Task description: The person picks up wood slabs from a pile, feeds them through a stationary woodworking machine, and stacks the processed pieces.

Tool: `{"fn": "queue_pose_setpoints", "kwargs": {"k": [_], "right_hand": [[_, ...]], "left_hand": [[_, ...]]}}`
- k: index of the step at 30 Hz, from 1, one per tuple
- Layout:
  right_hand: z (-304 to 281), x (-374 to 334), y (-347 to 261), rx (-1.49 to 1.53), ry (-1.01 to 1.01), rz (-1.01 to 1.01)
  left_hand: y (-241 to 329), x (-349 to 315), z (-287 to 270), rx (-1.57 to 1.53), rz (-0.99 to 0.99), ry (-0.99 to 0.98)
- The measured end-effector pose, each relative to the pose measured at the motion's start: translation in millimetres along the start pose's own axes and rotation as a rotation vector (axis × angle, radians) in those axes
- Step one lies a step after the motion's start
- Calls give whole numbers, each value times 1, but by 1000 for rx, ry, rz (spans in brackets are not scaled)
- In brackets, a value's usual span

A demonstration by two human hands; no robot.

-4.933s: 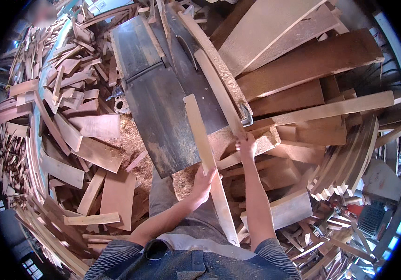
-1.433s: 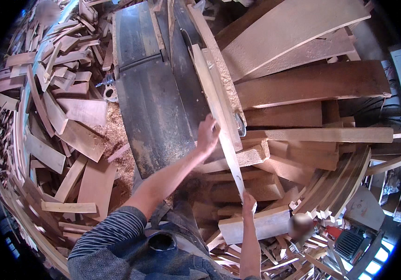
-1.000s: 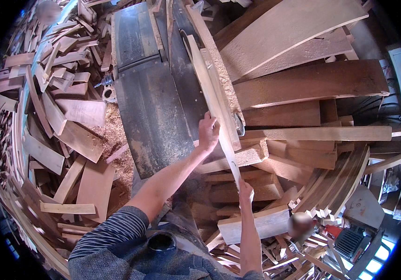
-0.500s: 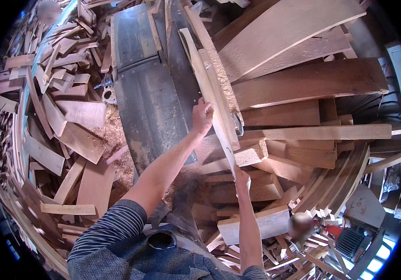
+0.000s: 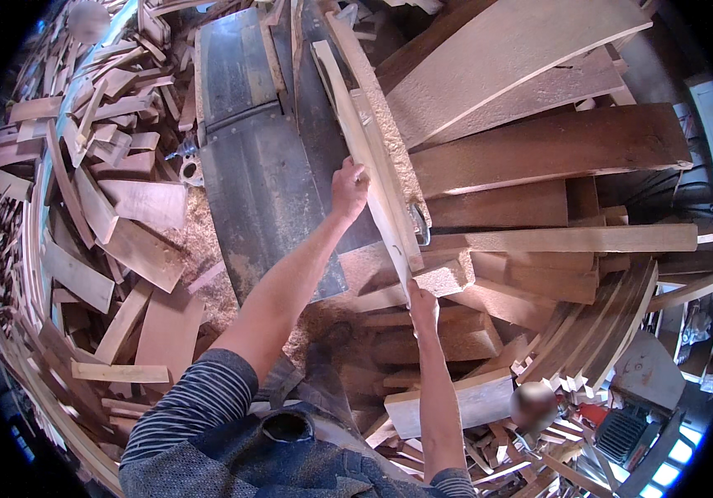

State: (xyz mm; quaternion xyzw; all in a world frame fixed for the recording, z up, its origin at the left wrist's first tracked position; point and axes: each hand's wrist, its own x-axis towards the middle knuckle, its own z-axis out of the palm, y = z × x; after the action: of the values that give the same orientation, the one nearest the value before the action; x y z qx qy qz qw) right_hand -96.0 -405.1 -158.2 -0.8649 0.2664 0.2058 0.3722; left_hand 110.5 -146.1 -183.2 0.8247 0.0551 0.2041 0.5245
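Observation:
A long pale wooden board (image 5: 342, 104) lies over the dark metal machine table (image 5: 261, 191), slanting from far left to near right. My left hand (image 5: 350, 189) is closed round its left edge about midway. Close to its near end, my right hand (image 5: 424, 310) grips the same board, with the fingers partly hidden. Along the board's right side runs a sawdust-covered wooden rail (image 5: 385, 104). Sawdust dulls patches of the metal surface.
Wide planks (image 5: 547, 149) are stacked to the right of the rail. Wood offcuts (image 5: 141, 202) and sawdust (image 5: 199, 236) cover the left side. A thick block (image 5: 448, 276) sits beside my right hand. A motor (image 5: 622, 433) stands at lower right.
Both hands and the board have shifted slightly forward, away from my body. My grip on the board looks the same in both hands.

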Motion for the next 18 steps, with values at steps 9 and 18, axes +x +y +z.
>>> {"fn": "queue_pose_setpoints", "kwargs": {"k": [9, 18], "right_hand": [[-31, -60, 63, 183, -153, -38], [-21, -51, 81, 380, -121, 50]], "left_hand": [[16, 1, -9, -91, -84, -64], [25, -1, -11, -29, -90, -16]]}}
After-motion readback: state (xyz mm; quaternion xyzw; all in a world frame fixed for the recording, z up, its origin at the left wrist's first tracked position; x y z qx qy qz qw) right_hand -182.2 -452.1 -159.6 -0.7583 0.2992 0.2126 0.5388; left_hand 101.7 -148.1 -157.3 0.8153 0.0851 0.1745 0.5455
